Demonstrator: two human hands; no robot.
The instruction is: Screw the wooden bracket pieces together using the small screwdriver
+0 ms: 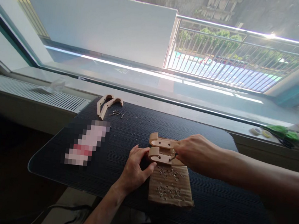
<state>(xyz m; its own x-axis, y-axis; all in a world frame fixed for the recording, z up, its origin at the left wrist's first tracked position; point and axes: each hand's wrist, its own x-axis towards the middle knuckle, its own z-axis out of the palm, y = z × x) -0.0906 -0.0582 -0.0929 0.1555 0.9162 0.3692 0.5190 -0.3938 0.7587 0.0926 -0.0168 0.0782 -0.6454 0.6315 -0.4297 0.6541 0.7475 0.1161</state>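
Note:
Two pale wooden hooks lie side by side on a piece of corrugated cardboard (pixel 173 189) pierced with many small holes. My left hand (pixel 135 165) grips the curled left end of the nearer wooden hook (pixel 163 159) between thumb and fingers. My right hand (pixel 195 152) is closed above the hooks' right ends, its fingers pinched round a thin dark metal piece (pixel 172 159). That piece meets a hole in the nearer hook; whether it is a screw or a tool tip, I cannot tell. Just behind lies the farther wooden hook (pixel 163 142), its right end hidden by my right hand.
On the dark table (pixel 125 134), two more wooden hooks (pixel 109 104) lie at the back left beside several loose screws (pixel 116 113). A blurred pink-and-white item (pixel 87 144) is at the left. Behind the table runs a window sill (pixel 145 100) with green material (pixel 281 132) at right.

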